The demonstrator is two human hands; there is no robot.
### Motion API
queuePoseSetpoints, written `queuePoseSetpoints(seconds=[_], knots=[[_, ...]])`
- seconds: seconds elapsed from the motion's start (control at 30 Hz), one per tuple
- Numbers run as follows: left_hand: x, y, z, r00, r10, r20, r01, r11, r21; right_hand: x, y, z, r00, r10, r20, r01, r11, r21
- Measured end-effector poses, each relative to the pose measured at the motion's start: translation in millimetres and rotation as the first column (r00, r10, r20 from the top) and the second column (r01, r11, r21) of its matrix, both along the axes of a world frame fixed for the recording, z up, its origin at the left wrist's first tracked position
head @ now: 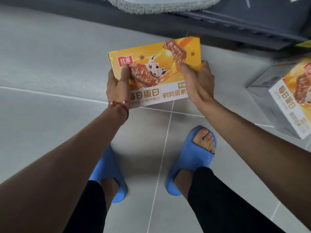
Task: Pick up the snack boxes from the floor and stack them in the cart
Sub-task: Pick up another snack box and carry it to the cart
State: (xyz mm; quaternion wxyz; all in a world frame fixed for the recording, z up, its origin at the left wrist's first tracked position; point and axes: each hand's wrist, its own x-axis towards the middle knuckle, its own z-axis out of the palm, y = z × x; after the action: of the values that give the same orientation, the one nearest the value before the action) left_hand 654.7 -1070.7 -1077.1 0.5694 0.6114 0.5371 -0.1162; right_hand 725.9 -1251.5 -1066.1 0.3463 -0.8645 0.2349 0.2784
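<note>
View from a head-worn camera looking straight down at a person's own arms and feet. Both hands hold one snack box (156, 68) in the air above a grey tiled floor (50, 64), in front of the feet. The box is a flat rectangle, and its long axis runs left to right, the right end tilted slightly higher. Its printed face is turned up toward the camera: the yellow part with the red logo points away from the person, and the white band of lettering is nearest the body. The left hand (116, 84) grips the left end, thumb pressed on the printed face (a red string bracelet (121, 105) circles that wrist). The right hand (198, 81) grips the right end with its thumb on the face, the rest of its fingers hidden behind the box. A second box (292, 98) of the same design lies at the right edge on a grey surface (262, 81); whether that is the cart cannot be told. Below, the feet wear blue slippers (193, 158) under black trouser legs. A pale fringed mat (159, 5) shows at the top edge.
</note>
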Motion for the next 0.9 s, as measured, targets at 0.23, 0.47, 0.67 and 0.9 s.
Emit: queuePoseSetpoints(seconds=[0.23, 0.47, 0.67, 0.9], knots=[[-27.3, -0.9, 41.5, 0.998, 0.050, -0.047, -0.054, 0.996, -0.073, -20.3, -0.2, 52.8, 0.992, -0.066, -0.104, 0.066, 0.998, 0.003], [-60.3, 0.8, 132.3, 0.998, 0.048, -0.040, -0.053, 0.989, -0.141, -58.9, -6.6, 155.9, 0.970, -0.176, -0.166, 0.187, 0.981, 0.058], [-84.2, 2.1, 254.5, 0.999, 0.035, -0.019, -0.037, 0.988, -0.147, -82.9, -6.7, 275.7, 0.960, -0.200, -0.196, 0.218, 0.973, 0.075], [-106.7, 22.9, 397.0, 0.999, -0.037, 0.030, 0.041, 0.985, -0.167, -111.8, -3.6, 407.3, 0.931, -0.280, -0.233, 0.322, 0.932, 0.168]])
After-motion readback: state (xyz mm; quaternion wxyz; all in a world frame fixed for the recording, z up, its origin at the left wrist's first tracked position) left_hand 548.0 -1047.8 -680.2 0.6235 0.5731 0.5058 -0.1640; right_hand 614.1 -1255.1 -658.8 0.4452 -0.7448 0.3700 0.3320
